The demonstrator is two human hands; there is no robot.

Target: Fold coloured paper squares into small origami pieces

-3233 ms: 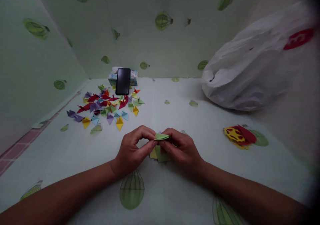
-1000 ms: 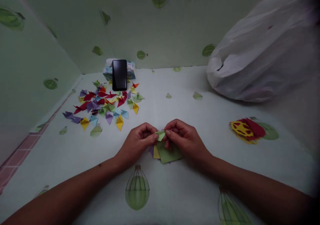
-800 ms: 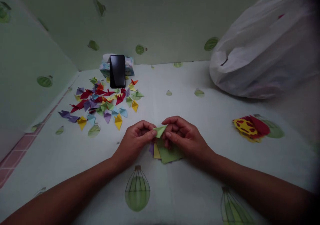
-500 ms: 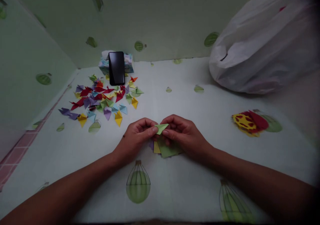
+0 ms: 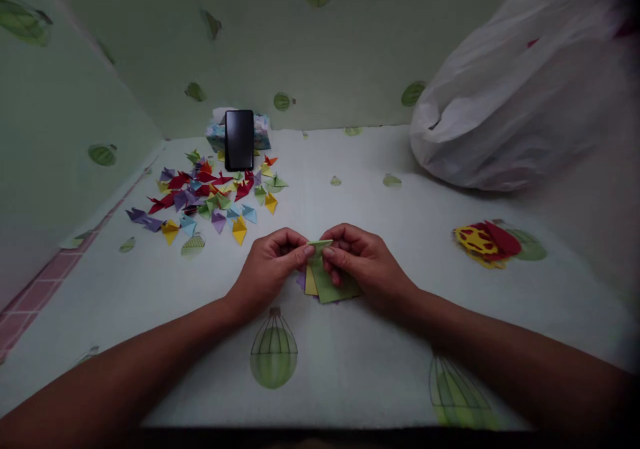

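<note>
Between both hands is a small folded piece of light green paper (image 5: 320,243), seen nearly edge-on. My left hand (image 5: 277,261) pinches its left end between thumb and index finger. At the other end, my right hand (image 5: 366,260) grips it the same way, with the remaining fingers curled in. Just below, a small stack of square paper sheets (image 5: 334,290) lies on the table, green on top, with yellow and purple edges showing at the left. My right hand covers part of that stack.
Many folded paper cranes (image 5: 205,196) in several colours lie in a pile at the left. Behind them a phone (image 5: 239,140) leans on a tissue box (image 5: 263,131). Yellow and red cut-out pieces (image 5: 483,242) sit at the right, below a large white plastic bag (image 5: 480,116).
The folded green paper has turned from showing a triangular face to a thin edge. Both hands have stayed close together, and the camera view has shifted slightly.
</note>
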